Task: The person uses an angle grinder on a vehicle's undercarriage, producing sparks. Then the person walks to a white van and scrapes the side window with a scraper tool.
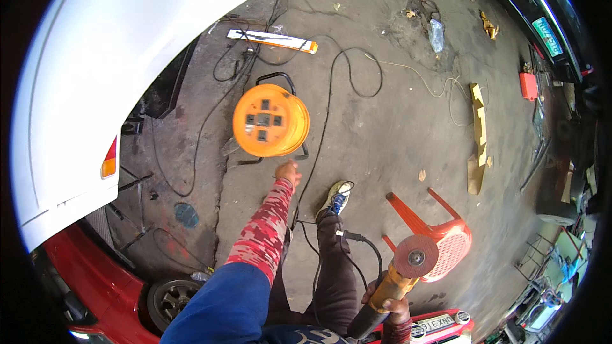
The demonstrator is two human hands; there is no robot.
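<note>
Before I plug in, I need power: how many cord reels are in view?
1: the orange cord reel on the floor, ahead of the left hand; right-side clutter may hide others.

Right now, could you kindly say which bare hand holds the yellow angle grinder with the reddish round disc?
The right hand grips the grinder; the left hand is instead beside the round orange cable reel.

Two hands are showing: one left hand (289,172) and one right hand (398,310). One reel (260,99), one grinder (390,288) and one disc (405,260) are appearing. One chair (451,251) is presenting three legs (409,213). Occurring singly are one shoe (338,199), one carton (271,41), one strip (480,134), one red box (528,86) and one plastic bag (437,35). Two number plates are showing: one greenish plate (547,36), one white plate (436,324).
</note>
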